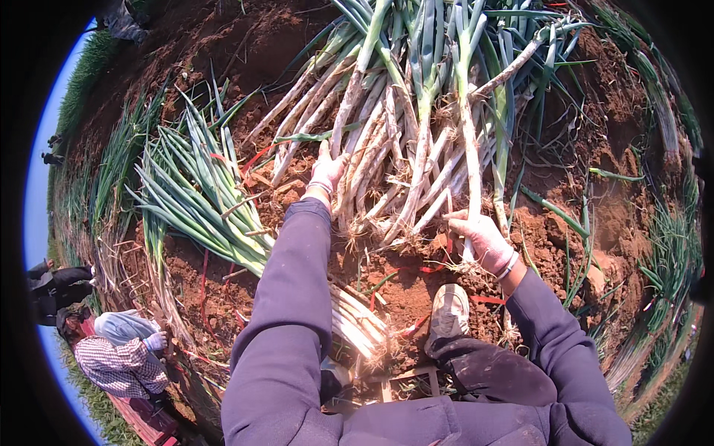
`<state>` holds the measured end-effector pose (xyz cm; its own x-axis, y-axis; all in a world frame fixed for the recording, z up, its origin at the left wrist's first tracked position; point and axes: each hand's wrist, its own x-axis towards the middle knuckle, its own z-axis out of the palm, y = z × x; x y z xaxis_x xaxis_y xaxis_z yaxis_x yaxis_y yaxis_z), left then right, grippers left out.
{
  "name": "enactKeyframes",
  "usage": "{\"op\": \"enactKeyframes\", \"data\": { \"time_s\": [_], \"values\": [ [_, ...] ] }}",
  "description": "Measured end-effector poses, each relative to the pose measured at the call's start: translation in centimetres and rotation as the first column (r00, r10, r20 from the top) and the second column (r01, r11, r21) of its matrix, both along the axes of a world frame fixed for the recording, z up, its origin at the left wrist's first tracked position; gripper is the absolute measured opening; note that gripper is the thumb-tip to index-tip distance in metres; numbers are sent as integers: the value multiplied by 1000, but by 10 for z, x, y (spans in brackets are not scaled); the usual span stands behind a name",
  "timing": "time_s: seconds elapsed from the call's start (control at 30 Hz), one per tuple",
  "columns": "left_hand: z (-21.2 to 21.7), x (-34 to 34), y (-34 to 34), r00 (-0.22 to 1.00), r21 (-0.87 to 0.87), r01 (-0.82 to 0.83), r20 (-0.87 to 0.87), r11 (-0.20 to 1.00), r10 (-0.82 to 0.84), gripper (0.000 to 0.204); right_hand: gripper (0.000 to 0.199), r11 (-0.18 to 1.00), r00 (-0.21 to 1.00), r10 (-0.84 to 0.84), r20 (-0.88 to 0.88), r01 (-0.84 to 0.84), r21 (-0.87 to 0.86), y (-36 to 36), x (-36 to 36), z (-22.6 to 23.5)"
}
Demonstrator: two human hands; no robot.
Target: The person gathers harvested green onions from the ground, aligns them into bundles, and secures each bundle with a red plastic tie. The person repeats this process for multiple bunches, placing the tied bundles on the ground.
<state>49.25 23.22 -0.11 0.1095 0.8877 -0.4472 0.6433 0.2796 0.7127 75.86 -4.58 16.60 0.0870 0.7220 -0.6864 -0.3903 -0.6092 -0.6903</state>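
A large heap of long green onions (387,141) lies on the soil ahead of me, white root ends toward me and green tops away. My left hand (327,169), in a pale glove, is closed around the lower part of one green onion (349,100) at the heap's left side. My right hand (487,241), gloved too, grips another green onion (470,141) near its roots; its shaft runs up over the heap. Beneath my left forearm lies a separate bundle of green onions (201,189), its white ends (357,323) showing between my arms.
Red ribbon strips (487,299) lie on the loose brown soil (401,290) near my shoe (449,311). More green onions lie in rows at the left (119,163) and right (662,253). A person in a checked shirt (123,364) sits at lower left, with another dark-clothed figure beyond.
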Motion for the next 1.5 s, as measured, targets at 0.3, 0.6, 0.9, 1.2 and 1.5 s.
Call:
{"op": "enactKeyframes", "data": {
  "time_s": [0.3, 0.6, 0.9, 1.2, 1.5],
  "values": [
    [179, 42, -29, 962, 282, 103, 214, 954, -168, 32, 40, 976, 947, -210, -245, 217, 1, 34, -8, -42],
    [83, 75, -144, 944, -128, 297, -113, 946, -311, 51, 47, 991, 950, 7, -312, 34, 128, 36, -6, -41],
    [165, 91, -173, 685, -425, -189, 589, 885, 429, 20, 28, 970, 939, -37, 343, -48, 237, 13, 16, 95],
    [133, 104, -294, 392, -810, 175, 579, 560, 715, 41, 33, 973, 955, -186, -231, 211, 90, -105, -57, -30],
    [298, 131, -125, 282, -539, 339, 840, 771, 464, 35, 31, 875, 880, 191, 434, -354, 331, -55, -62, 181]
  ]
}}
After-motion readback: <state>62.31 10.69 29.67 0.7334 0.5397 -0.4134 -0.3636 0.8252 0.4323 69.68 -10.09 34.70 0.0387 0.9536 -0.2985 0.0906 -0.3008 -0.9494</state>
